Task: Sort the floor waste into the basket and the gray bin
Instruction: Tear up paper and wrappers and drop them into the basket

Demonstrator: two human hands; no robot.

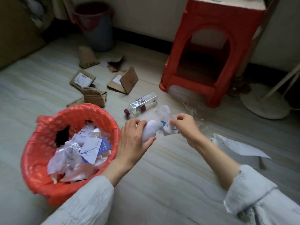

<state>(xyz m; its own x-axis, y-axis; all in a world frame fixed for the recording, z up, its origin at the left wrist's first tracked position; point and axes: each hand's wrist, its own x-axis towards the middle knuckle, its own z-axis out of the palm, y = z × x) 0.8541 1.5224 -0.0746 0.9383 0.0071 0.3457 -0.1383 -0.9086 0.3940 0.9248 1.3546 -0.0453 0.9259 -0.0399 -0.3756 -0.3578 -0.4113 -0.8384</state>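
My left hand (134,140) grips the pale crumpled end of a white wrapper (151,130) just right of the basket. My right hand (185,125) pinches the wrapper's other end, a printed white and blue part (167,122). The basket (40,151) has a red liner and holds several pieces of plastic film and paper. The gray bin (100,30), lined in dark red, stands at the back by the wall. A clear plastic bottle (142,103) with a purple cap lies on the floor beyond my hands. Several torn cardboard pieces (123,82) lie between the basket and the bin.
A red plastic stool (211,51) stands at the back right. A white fan base (264,103) sits to its right. White paper sheets (240,146) lie on the floor under my right forearm. Clear film (190,106) lies near the stool's leg.
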